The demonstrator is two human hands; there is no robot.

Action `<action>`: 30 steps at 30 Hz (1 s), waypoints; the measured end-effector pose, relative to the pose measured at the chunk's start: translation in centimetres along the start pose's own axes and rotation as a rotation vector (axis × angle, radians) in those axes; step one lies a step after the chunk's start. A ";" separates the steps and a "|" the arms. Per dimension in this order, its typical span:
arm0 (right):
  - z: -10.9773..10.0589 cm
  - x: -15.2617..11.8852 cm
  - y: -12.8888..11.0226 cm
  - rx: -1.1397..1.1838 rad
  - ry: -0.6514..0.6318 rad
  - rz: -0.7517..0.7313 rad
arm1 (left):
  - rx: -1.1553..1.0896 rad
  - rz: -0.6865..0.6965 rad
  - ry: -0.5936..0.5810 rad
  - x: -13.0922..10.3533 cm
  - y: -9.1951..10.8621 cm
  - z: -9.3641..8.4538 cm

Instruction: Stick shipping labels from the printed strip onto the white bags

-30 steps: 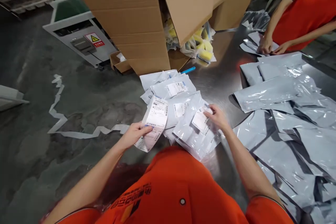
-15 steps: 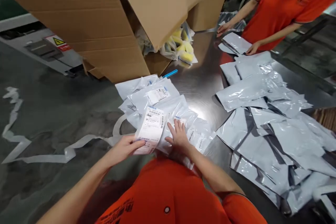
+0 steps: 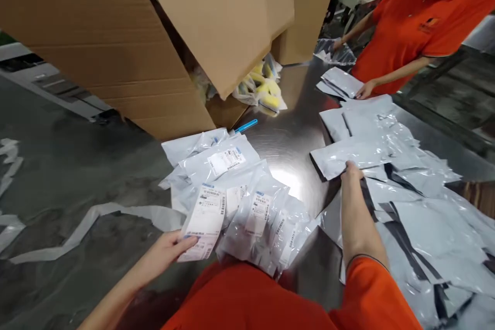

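My left hand is closed on printed shipping labels, thumb on top, held over the table's left edge. My right hand reaches to the pile at the right; its fingers curl at the lower edge of a grey-white mailing bag, and the fingertips are partly hidden. Between my arms lies a bag with a label stuck on it, overlapping another labelled bag. Farther off rests a labelled bag.
A large cardboard box stands at the back left, with yellow items in clear bags by its opening. A blue pen-like object lies near the labelled bags. Across the metal table, a co-worker in orange handles bags. More bags fill the right side.
My right hand has left the labelled bag in front of me and moved right to the pile. My left hand still holds the labels. The view has shifted slightly.
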State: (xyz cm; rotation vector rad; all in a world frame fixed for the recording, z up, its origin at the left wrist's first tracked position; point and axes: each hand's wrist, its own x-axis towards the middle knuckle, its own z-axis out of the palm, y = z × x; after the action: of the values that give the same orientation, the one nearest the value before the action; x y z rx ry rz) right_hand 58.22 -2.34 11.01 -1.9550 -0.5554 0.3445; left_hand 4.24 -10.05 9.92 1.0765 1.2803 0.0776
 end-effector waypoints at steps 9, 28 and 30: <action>9.4 -20.1 -1.7 0.571 -0.649 0.364 | -0.026 0.163 0.086 -2.5 1.0 -1.4; 4.7 -32.9 -6.5 0.034 -1.330 0.020 | -0.071 0.406 -0.130 -6.4 -3.7 0.6; 4.4 -34.4 -6.1 0.007 -1.297 -0.047 | -0.102 0.425 0.003 -6.4 -3.1 0.4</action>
State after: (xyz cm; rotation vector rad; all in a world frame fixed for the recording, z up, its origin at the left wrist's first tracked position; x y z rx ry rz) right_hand 25.39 -14.74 14.50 -1.4906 -1.3751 1.5983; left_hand 0.75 -15.73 12.46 1.2444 1.0211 0.4607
